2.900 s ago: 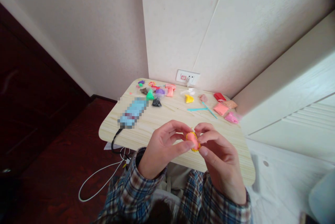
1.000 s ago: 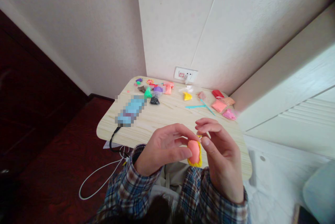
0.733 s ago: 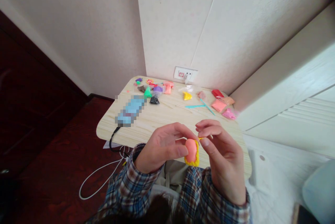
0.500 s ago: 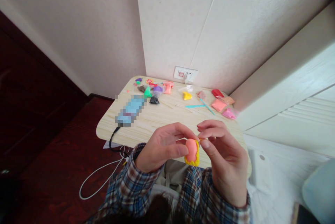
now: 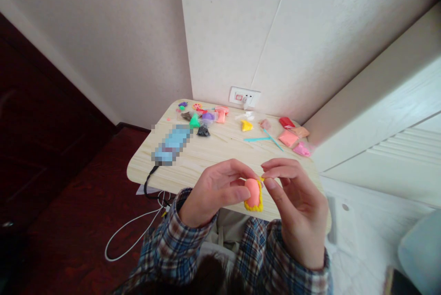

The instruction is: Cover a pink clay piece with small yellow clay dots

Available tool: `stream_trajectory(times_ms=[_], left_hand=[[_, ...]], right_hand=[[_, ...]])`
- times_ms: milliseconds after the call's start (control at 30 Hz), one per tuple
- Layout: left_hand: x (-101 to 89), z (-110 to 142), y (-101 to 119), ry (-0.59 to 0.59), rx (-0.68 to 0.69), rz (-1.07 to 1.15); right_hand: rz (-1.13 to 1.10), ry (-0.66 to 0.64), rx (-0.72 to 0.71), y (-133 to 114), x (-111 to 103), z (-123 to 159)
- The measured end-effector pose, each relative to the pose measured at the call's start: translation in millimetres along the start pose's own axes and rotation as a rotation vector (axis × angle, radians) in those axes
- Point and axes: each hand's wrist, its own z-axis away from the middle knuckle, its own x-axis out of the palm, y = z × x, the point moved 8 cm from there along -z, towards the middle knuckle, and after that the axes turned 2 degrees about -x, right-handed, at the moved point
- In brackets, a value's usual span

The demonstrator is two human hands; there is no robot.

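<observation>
Between the thumb and fingers of my left hand (image 5: 225, 189) is a small rounded piece of salmon-pink modelling clay (image 5: 252, 193). A bumpy yellow clay edging (image 5: 255, 208) runs along its lower and right sides. My right hand (image 5: 298, 198) is closed in a pinch at the upper right of the piece. A thin bit of yellow clay (image 5: 262, 178) shows at its thumb and fingertip, close to the end of the edging. Whether that bit joins the edging I cannot tell. Both hands are raised over the front of the table.
On the wooden table (image 5: 220, 148) lie a phone-like device (image 5: 172, 144) with a black cable, a yellow clay lump (image 5: 246, 125), black clay (image 5: 203, 131), green clay (image 5: 195, 121), blue tools (image 5: 273, 139) and bagged clay (image 5: 288, 138). A wall socket (image 5: 245, 97) is behind.
The pink piece has tilted slightly and shifted a little up in my left hand. The yellow bit at my right fingertips shows more plainly, and that hand has barely moved.
</observation>
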Motion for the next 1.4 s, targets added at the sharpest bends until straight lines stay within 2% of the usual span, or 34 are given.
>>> stream_trajectory(times_ms=[300,633,833,1167,1400], left_hand=[[-2.9,-0.1,-0.4,0.006,0.021,0.022],[-8.8,-0.8,5.2,0.088,0.069,0.019],[-15.3,-1.8,2.2,0.154,0.039,-0.062],[-10.4,0.0,-1.6,0.037,-0.011,-0.052],[-12.4,-2.1,-2.1,0.039,0.022,-0.035]], right_hand=[[-0.071,0.093,0.032,6.8,-7.2,0.3],[-0.418,0.261,0.29,33.1,-15.5,2.5],[-0.449,0.276,0.374,45.1,-17.5,2.9],[-0.44,0.28,0.412,54.4,-17.2,3.8],[-0.445,0.271,0.422,52.2,-15.3,2.0]])
